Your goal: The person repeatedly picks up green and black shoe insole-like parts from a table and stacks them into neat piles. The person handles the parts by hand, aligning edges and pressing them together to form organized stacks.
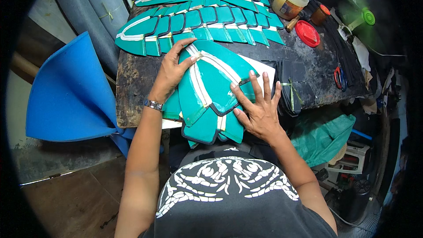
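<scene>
1. Two hands work on one stack of teal cut pieces point(211, 92) in the head view; the stack lies at the near edge of the counter point(132, 92), slightly overhanging it toward the person.
2. Left hand point(172, 68): fingers point(185, 44) extended and spread, pressed flat on the upper left part of the top teal piece. Nothing is gripped; the hand holds the piece down. A metal bracelet point(153, 104) sits at the wrist.
3. Right hand point(257, 105): fingers point(253, 81) splayed and flat on the right edge of the same stack, where a dark trim runs along the border. No grasp; contact is by pressure only.
4. Finished or prepared stock, as a judgement: two overlapping rows of teal pieces point(202, 22) with dark edging and pale strips already lie fanned along the far half of the counter.
5. Remaining work, as a judgement: the near stack holds several layers under the hands, and a bundle of dark strips point(288, 90) lies just right of it, so the batch appears partly complete.
6. Far right corner of the counter: an open tub point(288, 0), a red lid point(307, 33) and red-handled scissors point(339, 77).
7. Left of the counter: a blue foam sheet point(70, 92), curled and apart from the work.
</scene>
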The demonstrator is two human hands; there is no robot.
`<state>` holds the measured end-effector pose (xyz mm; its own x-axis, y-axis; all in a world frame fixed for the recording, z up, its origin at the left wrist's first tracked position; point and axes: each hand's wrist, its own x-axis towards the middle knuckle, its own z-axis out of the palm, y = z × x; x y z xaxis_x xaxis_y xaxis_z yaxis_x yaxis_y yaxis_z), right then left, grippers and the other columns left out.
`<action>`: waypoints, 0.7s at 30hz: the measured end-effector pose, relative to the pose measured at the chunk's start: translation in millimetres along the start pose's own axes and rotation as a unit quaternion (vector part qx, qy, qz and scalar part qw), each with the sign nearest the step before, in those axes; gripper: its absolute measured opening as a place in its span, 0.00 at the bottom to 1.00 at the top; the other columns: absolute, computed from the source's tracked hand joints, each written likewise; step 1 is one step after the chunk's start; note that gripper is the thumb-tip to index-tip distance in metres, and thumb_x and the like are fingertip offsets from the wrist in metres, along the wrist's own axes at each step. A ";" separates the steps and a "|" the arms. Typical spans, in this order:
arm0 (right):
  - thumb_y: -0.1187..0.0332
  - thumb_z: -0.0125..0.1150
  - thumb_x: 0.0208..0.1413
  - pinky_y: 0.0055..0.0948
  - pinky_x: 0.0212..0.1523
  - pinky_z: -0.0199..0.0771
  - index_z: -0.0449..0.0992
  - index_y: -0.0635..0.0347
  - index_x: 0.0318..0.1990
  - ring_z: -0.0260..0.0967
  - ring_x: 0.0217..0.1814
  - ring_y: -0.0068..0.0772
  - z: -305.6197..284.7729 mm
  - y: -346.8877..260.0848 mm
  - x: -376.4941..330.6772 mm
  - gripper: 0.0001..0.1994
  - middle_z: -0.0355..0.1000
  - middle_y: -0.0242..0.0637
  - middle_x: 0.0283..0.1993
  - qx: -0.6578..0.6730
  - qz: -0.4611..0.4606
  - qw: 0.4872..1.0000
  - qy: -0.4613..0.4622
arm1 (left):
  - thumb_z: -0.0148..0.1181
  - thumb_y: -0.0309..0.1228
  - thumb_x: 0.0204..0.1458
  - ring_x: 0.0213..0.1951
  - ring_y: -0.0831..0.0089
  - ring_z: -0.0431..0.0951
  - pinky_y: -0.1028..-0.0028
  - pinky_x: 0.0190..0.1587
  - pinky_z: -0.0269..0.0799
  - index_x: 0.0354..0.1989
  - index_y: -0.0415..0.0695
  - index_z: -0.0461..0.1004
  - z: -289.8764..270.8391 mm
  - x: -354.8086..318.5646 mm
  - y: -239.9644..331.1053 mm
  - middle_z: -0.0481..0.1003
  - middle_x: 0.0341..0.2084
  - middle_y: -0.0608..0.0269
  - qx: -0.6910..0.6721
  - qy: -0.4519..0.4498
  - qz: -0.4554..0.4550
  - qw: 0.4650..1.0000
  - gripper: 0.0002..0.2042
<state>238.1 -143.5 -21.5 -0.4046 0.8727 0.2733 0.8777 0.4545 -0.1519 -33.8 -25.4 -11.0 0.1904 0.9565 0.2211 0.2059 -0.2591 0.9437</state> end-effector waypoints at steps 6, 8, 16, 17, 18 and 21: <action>0.46 0.52 0.61 0.77 0.69 0.15 0.65 0.23 0.68 0.23 0.82 0.57 -1.7 -17.8 -0.7 0.26 0.40 0.41 0.80 0.037 -0.070 0.996 -0.040 | 0.65 0.24 0.53 0.51 0.73 0.76 0.74 0.52 0.75 0.63 0.39 0.66 -7.3 -1.0 11.6 0.75 0.51 0.54 -0.158 -0.015 -0.096 0.983 0.27; 0.46 0.52 0.62 0.77 0.68 0.13 0.66 0.21 0.67 0.23 0.82 0.57 0.4 -19.5 0.8 0.25 0.40 0.40 0.80 0.055 -0.075 0.995 -0.045 | 0.65 0.24 0.54 0.47 0.78 0.76 0.78 0.50 0.74 0.65 0.39 0.63 -11.0 -2.2 13.1 0.76 0.48 0.58 -0.166 -0.023 -0.110 0.980 0.29; 0.48 0.59 0.55 0.75 0.70 0.15 0.77 0.26 0.58 0.31 0.81 0.56 -18.8 -5.9 2.4 0.21 0.48 0.45 0.76 0.194 -0.111 0.973 -0.065 | 0.63 0.25 0.56 0.43 0.79 0.76 0.77 0.49 0.73 0.55 0.36 0.66 -23.2 -0.7 -11.0 0.77 0.42 0.63 -0.104 -0.024 -0.135 0.985 0.20; 0.48 0.63 0.51 0.72 0.71 0.20 0.80 0.32 0.54 0.37 0.80 0.55 -22.5 -10.0 -0.3 0.21 0.50 0.45 0.75 0.224 -0.116 0.967 -0.022 | 0.62 0.25 0.56 0.43 0.79 0.76 0.77 0.50 0.72 0.53 0.36 0.66 -23.6 -0.6 -14.4 0.76 0.42 0.63 -0.115 -0.026 -0.114 0.986 0.18; 0.45 0.65 0.49 0.68 0.72 0.24 0.76 0.34 0.59 0.41 0.78 0.55 -24.9 -15.4 -2.8 0.27 0.52 0.45 0.74 0.237 -0.133 0.962 0.006 | 0.62 0.25 0.57 0.44 0.77 0.76 0.76 0.49 0.72 0.54 0.36 0.66 -23.8 -0.5 -17.4 0.76 0.42 0.61 -0.106 -0.001 -0.120 0.987 0.18; 0.52 0.67 0.51 0.64 0.70 0.36 0.68 0.33 0.66 0.50 0.74 0.48 -26.6 -25.2 -8.7 0.32 0.57 0.43 0.71 0.210 -0.150 0.966 -0.021 | 0.59 0.25 0.58 0.45 0.74 0.75 0.75 0.48 0.72 0.55 0.37 0.64 -22.4 -0.8 -21.4 0.75 0.44 0.57 -0.140 0.039 -0.098 0.985 0.17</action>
<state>226.4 -167.2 5.2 -0.6427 0.6929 0.3267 0.5417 0.7127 -0.4457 -59.9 -17.7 -25.9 0.0978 0.9945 0.0367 -0.0435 -0.0326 0.9985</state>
